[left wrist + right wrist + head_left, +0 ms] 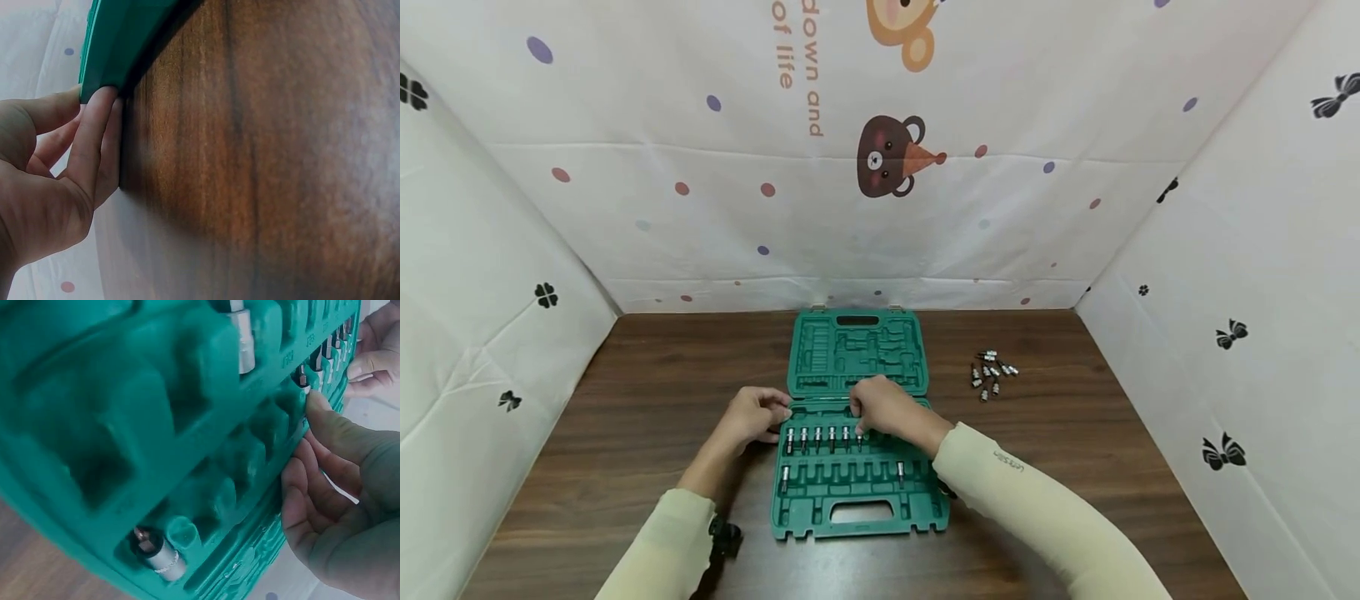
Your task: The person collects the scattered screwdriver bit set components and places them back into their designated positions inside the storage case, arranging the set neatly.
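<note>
The left hand (757,417) pinches a moulded plastic case (807,508), the relaxed right hand (889,408) thumbs a metal bit (304,379), and only head view shows scattered bits (993,372).

The flat wooden desk (1075,417) is dark brown with streaked grain. The rectangular plastic case (917,504) is plain green; its small cylindrical metal bit sockets (817,435) are silver and black, like the loose bit sockets (995,372) toward the desk's far right corner. Past the far edge, white cloth (820,208) carries purple and red dots.
</note>
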A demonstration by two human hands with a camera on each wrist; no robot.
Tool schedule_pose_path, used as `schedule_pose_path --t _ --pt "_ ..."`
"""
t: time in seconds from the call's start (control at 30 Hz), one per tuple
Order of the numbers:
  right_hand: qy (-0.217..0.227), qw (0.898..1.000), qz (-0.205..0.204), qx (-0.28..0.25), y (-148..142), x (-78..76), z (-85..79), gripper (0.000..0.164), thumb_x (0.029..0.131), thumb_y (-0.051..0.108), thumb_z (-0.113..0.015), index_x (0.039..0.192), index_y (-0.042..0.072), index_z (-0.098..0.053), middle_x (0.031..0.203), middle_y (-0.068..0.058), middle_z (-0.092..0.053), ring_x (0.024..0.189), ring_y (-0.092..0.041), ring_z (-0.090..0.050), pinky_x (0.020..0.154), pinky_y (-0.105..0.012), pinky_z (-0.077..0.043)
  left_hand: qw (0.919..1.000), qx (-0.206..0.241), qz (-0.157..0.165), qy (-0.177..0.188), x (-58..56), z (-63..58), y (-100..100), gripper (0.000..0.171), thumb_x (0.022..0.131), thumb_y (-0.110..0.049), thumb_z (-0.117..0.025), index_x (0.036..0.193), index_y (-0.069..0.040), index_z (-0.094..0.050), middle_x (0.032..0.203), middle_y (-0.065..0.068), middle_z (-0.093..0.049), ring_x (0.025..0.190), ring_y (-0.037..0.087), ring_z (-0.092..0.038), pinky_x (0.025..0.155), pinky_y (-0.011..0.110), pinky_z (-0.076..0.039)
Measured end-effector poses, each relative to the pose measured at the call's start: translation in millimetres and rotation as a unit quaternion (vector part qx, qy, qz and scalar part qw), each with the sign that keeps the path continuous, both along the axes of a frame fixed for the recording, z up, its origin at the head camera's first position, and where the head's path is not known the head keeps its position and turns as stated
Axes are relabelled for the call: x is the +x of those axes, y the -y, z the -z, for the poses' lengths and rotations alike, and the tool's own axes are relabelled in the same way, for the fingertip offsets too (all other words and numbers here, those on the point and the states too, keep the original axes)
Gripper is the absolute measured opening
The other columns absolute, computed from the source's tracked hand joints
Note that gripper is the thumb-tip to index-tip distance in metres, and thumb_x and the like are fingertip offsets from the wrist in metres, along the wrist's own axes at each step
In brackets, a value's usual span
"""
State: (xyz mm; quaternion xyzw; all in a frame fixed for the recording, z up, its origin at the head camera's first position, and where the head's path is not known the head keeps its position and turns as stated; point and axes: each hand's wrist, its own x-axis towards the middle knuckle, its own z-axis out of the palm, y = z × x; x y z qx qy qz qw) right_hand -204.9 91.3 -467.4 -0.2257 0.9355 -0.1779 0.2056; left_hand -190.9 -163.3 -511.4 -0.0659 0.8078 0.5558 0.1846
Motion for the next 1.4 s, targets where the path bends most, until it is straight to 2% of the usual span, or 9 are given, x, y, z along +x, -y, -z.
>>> schedule_pose_path --t 0.4,0.73,0.9,1.03,1.2,1.4 --pt "0.012 0.998 -0.012 -0.056 -10.4 -1.1 0.7 0.012 0.088 0.011 -0.083 0.094 0.013 -0.072 0.087 0.003 -0.066 0.079 -0.01 -0.061 0.073 -0.03 -0.055 1.0 -0.003 0.0 -0.001 -1.2 0.4 0.7 0.023 0.101 -0.003 -0.064 0.123 0.002 -0.07 0.105 0.016 -0.068 0.085 0.02 -0.068 0.066 0.036 -0.064" --pt "-0.005 0.999 -0.022 -0.042 -7.2 -1.2 3.0 0.012 0.09 0.013 -0.081 0.091 0.014 -0.069 0.082 0.004 -0.063 0.074 -0.009 -0.057 0.07 -0.028 -0.052 1.0 -0.003 -0.002 -0.001 0.9 -2.7 2.9 0.024 0.101 -0.002 -0.064 0.124 0.003 -0.069 0.106 0.017 -0.068 0.084 0.02 -0.068 0.066 0.037 -0.065" --pt "-0.011 0.998 -0.035 -0.042 -11.8 1.0 5.2 0.013 0.091 0.017 -0.081 0.097 0.013 -0.071 0.087 0.003 -0.065 0.076 -0.009 -0.057 0.071 -0.028 -0.052 1.0 0.001 -0.002 -0.002 -0.8 2.8 1.7 0.024 0.1 -0.002 -0.065 0.123 0.002 -0.07 0.106 0.016 -0.068 0.085 0.02 -0.068 0.066 0.037 -0.065" --pt "-0.017 0.998 -0.041 -0.049 -15.4 3.2 5.5 0.017 0.092 0.021 -0.081 0.106 0.014 -0.073 0.096 0.001 -0.067 0.084 -0.011 -0.06 0.076 -0.03 -0.054 1.0 -0.002 -0.006 0.0 -1.7 3.8 0.9 0.023 0.1 -0.002 -0.065 0.122 0.001 -0.071 0.107 0.016 -0.068 0.086 0.021 -0.068 0.065 0.036 -0.064" --pt "-0.016 0.995 -0.048 -0.091 -25.4 6.8 5.1 0.019 0.095 0.019 -0.077 0.112 0.011 -0.073 0.106 -0.003 -0.071 0.097 -0.015 -0.066 0.084 -0.034 -0.057 1.0 -0.002 -0.007 0.0 -0.5 3.1 -0.1 0.023 0.1 -0.001 -0.065 0.122 0.001 -0.071 0.106 0.016 -0.069 0.087 0.021 -0.069 0.066 0.037 -0.065" --pt "-0.003 0.99 -0.018 -0.138 -42.7 9.3 1.5 0.02 0.098 0.016 -0.074 0.116 0.007 -0.072 0.107 -0.005 -0.072 0.098 -0.016 -0.068 0.084 -0.034 -0.059 1.0 0.002 -0.003 -0.006 1.7 -0.3 0.6 0.023 0.1 -0.001 -0.065 0.122 0.003 -0.07 0.106 0.017 -0.069 0.086 0.021 -0.068 0.066 0.037 -0.064"
